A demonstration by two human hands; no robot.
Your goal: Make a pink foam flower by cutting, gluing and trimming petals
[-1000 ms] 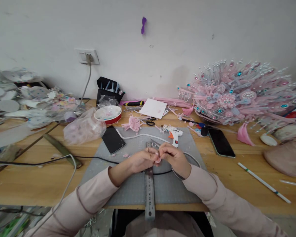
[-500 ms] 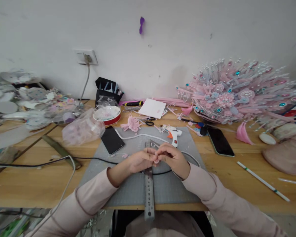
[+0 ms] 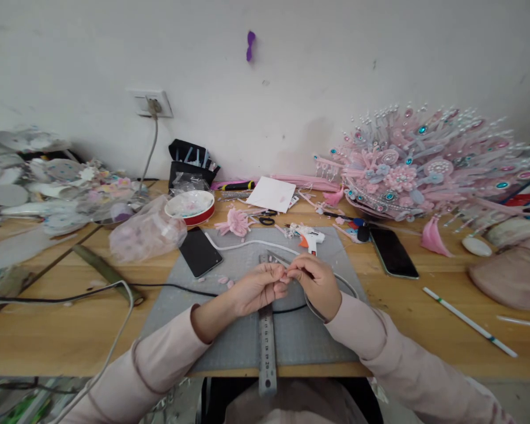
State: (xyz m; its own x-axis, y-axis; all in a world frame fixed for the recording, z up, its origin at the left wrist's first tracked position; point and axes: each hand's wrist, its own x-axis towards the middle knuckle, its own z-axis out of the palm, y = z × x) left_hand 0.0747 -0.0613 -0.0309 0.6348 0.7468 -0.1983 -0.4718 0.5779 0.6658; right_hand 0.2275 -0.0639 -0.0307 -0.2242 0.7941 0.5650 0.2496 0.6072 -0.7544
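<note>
Above the grey cutting mat [image 3: 229,341], my left hand [image 3: 258,288] pinches a small pale pink piece [image 3: 284,278] between thumb and forefinger, its other fingers loosely curled. My right hand [image 3: 320,285] is closed, its fingertips meeting the left ones at that piece. From the right hand a pointed metal tool [image 3: 277,257] juts to the left; most of it is hidden, so its kind is unclear. Below the hands lies a steel ruler [image 3: 267,347], reaching past the table's front edge. Several small pink pieces [image 3: 223,280] rest on the mat left of my hands.
A white glue gun [image 3: 311,237] lies behind my hands, near a pink flower [image 3: 234,222] and black-handled scissors [image 3: 266,221]. Phones [image 3: 200,252] [image 3: 394,252] flank the mat. A beaded pink headdress [image 3: 406,171] stands at right. Cables [image 3: 172,286] cross the table.
My hands have shifted slightly to the right and the left fingers have spread a little. The metal tool's tip shows farther left. More pink pieces are visible on the mat.
</note>
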